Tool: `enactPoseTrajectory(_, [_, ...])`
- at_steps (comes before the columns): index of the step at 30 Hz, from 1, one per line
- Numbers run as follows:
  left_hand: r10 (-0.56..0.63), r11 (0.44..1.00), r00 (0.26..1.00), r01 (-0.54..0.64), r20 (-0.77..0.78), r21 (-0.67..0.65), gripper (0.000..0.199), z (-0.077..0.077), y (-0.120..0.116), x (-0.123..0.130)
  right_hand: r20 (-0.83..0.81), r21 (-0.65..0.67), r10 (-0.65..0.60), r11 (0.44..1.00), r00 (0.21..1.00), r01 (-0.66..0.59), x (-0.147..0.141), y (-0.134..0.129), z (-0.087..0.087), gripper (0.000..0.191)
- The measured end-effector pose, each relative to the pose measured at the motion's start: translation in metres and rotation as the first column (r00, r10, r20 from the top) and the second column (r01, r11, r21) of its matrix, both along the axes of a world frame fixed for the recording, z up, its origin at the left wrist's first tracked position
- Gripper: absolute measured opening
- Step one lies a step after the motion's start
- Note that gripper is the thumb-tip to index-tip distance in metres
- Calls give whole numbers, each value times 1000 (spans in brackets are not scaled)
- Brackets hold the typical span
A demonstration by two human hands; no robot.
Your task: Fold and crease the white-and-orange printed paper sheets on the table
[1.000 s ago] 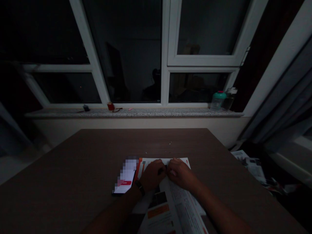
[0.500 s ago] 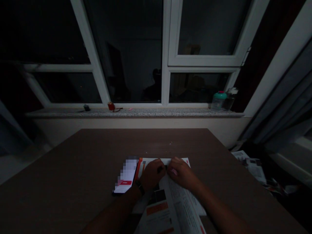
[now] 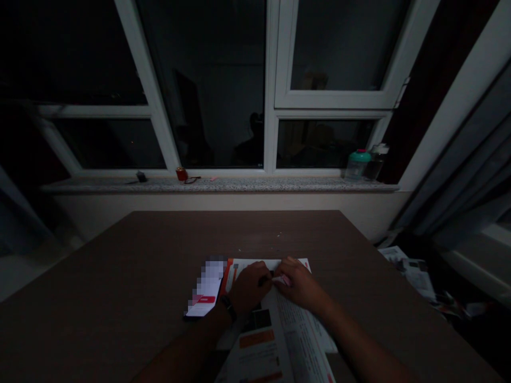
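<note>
Over printed sheets (image 3: 303, 340) on the table, my two hands meet, fingertips almost touching. My right hand (image 3: 297, 282) is closed round a small pink object (image 3: 283, 280), mostly covered by the fingers; its kind cannot be told. A thin pale part of it points toward the other hand. My left hand (image 3: 249, 285), with a dark band on the wrist, is closed in a pinch. Shadow hides what lies between its fingers. Left of the sheets lies a phone (image 3: 206, 290) with its screen lit and partly blurred out.
Small pale specks (image 3: 279, 234) lie on the brown table (image 3: 159, 239) beyond the sheets. On the stone windowsill (image 3: 239, 184) stand a red jar-like item (image 3: 181, 174) and a green-lidded bottle (image 3: 358, 164) beside a clear one. Papers (image 3: 411, 271) are heaped at the right.
My right hand has turned slightly, and more of the pink object shows between the hands. The front sheet has shifted slightly to the left.
</note>
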State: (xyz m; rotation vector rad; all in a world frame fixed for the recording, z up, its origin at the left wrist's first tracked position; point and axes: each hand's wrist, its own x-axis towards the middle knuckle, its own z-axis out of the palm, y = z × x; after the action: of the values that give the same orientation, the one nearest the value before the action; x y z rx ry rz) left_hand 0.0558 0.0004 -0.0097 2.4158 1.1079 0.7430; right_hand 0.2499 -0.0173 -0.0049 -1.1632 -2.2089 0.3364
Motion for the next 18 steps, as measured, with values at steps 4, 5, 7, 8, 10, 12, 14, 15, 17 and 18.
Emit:
enactPoseTrajectory(4, [1,1000,1000,-1,-16,-1,13,2,-1,1,23,3,14,1000,1000,-14,-1,0,1,12])
enactPoseTrajectory(5, [3,1000,1000,-3,-20,-2,14,2,-1,1,31,7,15,1000,999,-15,-1,0,1,13])
enactPoseTrajectory(7, [8,1000,1000,-9,-25,-2,15,2,-1,2,48,13,18,1000,999,-18,-1,0,1,12])
enactPoseTrajectory(8, [11,1000,1000,-11,-26,-2,15,2,-1,2,56,14,19,1000,998,-20,-1,1,1,12])
enactPoseTrajectory(10, [19,1000,999,-19,-29,-5,15,2,-1,2,74,16,21,1000,997,-22,-1,1,1,13])
enactPoseTrajectory(12, [28,1000,999,-28,-33,-8,15,2,-2,2,96,25,23,999,995,-25,-1,1,2,13])
enactPoseTrajectory(14, [43,999,998,-43,-35,-9,16,2,-2,3,123,41,20,999,992,-25,-2,0,3,12])
enactPoseTrajectory(15, [53,999,998,-53,-36,-9,16,2,-1,3,135,46,19,999,991,-25,-3,-1,4,13])
enactPoseTrajectory(17, [72,997,997,-73,-36,-6,17,1,-1,3,148,50,17,998,989,-25,-4,-2,6,12])
enactPoseTrajectory(18, [81,997,996,-81,-36,-4,17,1,0,3,144,53,14,998,989,-22,-4,-3,7,12])
